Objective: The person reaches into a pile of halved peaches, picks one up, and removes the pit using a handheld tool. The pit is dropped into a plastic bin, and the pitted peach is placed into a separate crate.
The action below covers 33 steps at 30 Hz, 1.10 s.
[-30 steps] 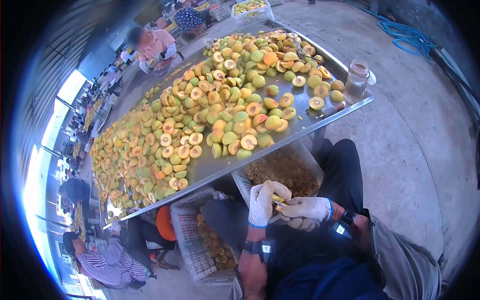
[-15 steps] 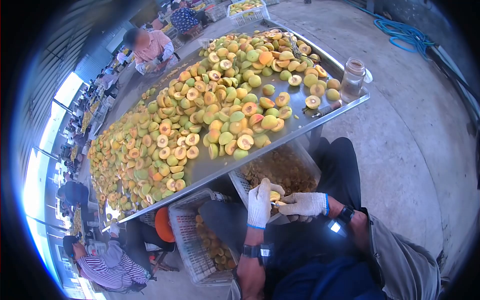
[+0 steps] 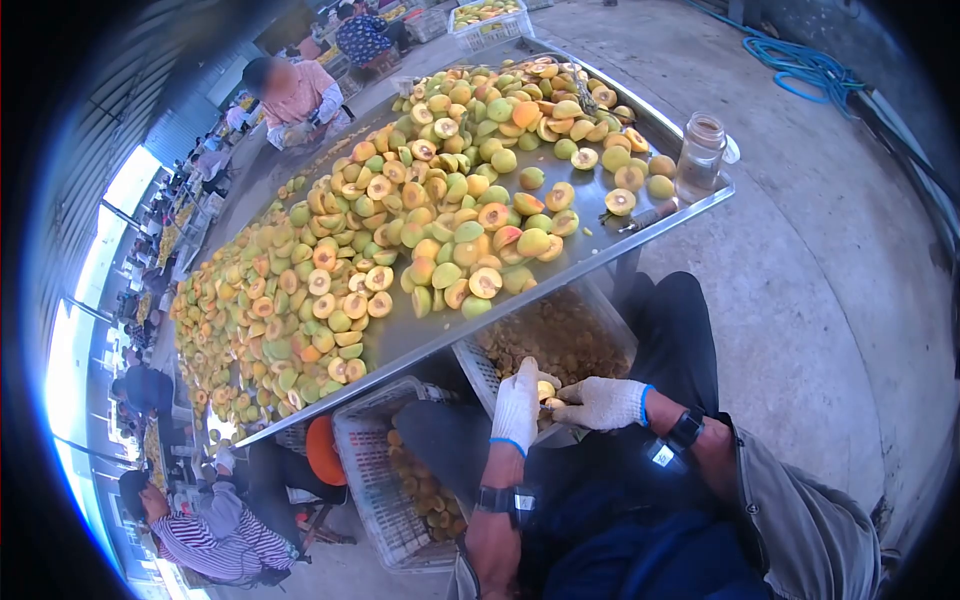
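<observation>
My left hand (image 3: 517, 405), in a white knit glove, is closed on a halved yellow peach (image 3: 545, 390), held above a white crate (image 3: 480, 372) near my lap. Close on its right, my gloved right hand (image 3: 606, 403) has its fingers curled in towards the fruit. Whatever sits inside the right fingers is hidden. Brownish bits, apparently pits and scraps (image 3: 560, 335), fill that crate. Beyond it a metal table (image 3: 410, 335) carries a large heap of halved peaches (image 3: 400, 215), many with the cut face up.
A second crate (image 3: 350, 440) with peach halves stands left of my leg. On the table's right corner are a clear jar (image 3: 702, 160) and a dark-handled tool (image 3: 650, 215). One person (image 3: 295, 95) works across the table, another (image 3: 225, 530) sits at left. A blue hose (image 3: 800, 65) lies behind.
Both hands stay over the crate, with the right fingers shifted slightly against the fruit. A small bluish-white bit seen between the hands before no longer shows. The view has shifted slightly.
</observation>
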Each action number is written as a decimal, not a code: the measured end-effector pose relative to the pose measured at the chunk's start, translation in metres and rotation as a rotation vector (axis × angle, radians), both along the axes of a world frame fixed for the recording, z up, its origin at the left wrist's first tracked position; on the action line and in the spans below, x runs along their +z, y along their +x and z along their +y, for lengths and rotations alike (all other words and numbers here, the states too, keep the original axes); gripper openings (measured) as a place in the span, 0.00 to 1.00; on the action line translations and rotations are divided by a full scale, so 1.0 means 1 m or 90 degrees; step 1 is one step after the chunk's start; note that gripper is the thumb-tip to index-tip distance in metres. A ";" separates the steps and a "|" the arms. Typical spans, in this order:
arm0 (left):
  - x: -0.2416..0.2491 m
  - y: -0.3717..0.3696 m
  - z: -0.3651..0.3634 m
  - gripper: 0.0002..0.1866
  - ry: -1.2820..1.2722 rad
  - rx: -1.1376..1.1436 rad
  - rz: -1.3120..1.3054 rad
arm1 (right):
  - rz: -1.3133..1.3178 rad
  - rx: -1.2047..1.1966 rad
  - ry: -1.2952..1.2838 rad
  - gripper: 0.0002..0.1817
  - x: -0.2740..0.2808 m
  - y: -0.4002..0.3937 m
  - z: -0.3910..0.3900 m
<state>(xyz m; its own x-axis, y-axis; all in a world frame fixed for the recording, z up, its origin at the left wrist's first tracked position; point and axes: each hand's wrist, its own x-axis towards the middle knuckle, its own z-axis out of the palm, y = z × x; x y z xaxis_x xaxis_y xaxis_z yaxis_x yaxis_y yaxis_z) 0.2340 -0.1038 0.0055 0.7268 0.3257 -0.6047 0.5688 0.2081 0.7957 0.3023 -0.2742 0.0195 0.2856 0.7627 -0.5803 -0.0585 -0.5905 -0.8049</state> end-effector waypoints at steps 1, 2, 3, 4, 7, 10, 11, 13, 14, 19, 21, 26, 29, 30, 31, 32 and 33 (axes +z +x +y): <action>-0.002 0.000 0.000 0.35 0.011 0.004 0.009 | -0.151 0.032 0.035 0.25 -0.013 -0.001 0.001; -0.008 0.001 0.003 0.35 0.011 0.004 0.010 | -0.301 0.064 0.070 0.26 -0.024 -0.002 0.001; -0.014 0.002 0.007 0.35 0.018 0.008 0.022 | -0.301 0.065 0.070 0.26 -0.019 -0.004 0.002; -0.020 0.002 0.011 0.35 0.025 0.011 0.033 | -0.350 0.063 0.006 0.23 -0.010 -0.006 0.003; -0.028 0.000 0.019 0.36 -0.011 0.124 -0.034 | -0.430 0.058 -0.063 0.20 -0.007 -0.005 0.003; -0.022 -0.008 0.032 0.38 -0.178 0.194 -0.156 | -0.466 0.026 -0.046 0.19 -0.011 -0.005 -0.001; -0.018 -0.010 0.038 0.40 -0.247 0.230 -0.177 | -0.472 -0.007 -0.029 0.19 -0.012 -0.005 -0.001; 0.001 -0.022 0.049 0.40 -0.250 0.241 -0.227 | -0.487 -0.014 0.011 0.19 -0.018 -0.004 0.000; 0.013 -0.028 0.055 0.40 -0.260 0.240 -0.273 | -0.502 -0.030 0.042 0.19 -0.021 -0.003 0.001; 0.024 -0.089 0.130 0.15 0.266 0.266 -0.384 | -0.506 -0.081 0.073 0.18 -0.037 -0.004 0.001; 0.060 -0.105 0.147 0.16 0.481 0.450 -0.213 | -0.491 -0.097 0.080 0.18 -0.037 -0.004 0.002; 0.080 -0.112 0.132 0.24 0.907 0.579 -0.118 | -0.507 -0.183 0.132 0.18 -0.059 -0.005 0.006; 0.078 -0.090 0.095 0.16 0.865 0.387 -0.247 | -0.175 -0.250 0.133 0.20 -0.054 0.004 0.010; 0.066 -0.080 0.086 0.15 0.794 0.351 -0.245 | 0.193 -0.273 0.073 0.23 -0.048 0.008 0.008; 0.063 -0.066 0.069 0.15 0.711 0.317 -0.294 | 0.422 -0.311 0.137 0.26 -0.032 0.008 0.000; 0.057 -0.055 0.058 0.14 0.638 0.285 -0.271 | 0.421 -0.317 0.137 0.26 -0.034 0.010 0.000; 0.059 -0.043 0.042 0.14 0.550 0.268 -0.240 | 0.425 -0.300 0.154 0.27 -0.036 0.012 0.000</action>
<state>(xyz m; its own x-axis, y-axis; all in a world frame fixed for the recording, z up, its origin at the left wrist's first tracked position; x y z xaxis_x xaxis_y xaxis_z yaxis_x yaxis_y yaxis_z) 0.1908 -0.0615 0.0647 0.5466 0.8133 0.1994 0.2653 -0.3940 0.8800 0.3147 -0.2745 -0.0164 0.2604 0.7746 -0.5764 -0.7625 -0.2013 -0.6149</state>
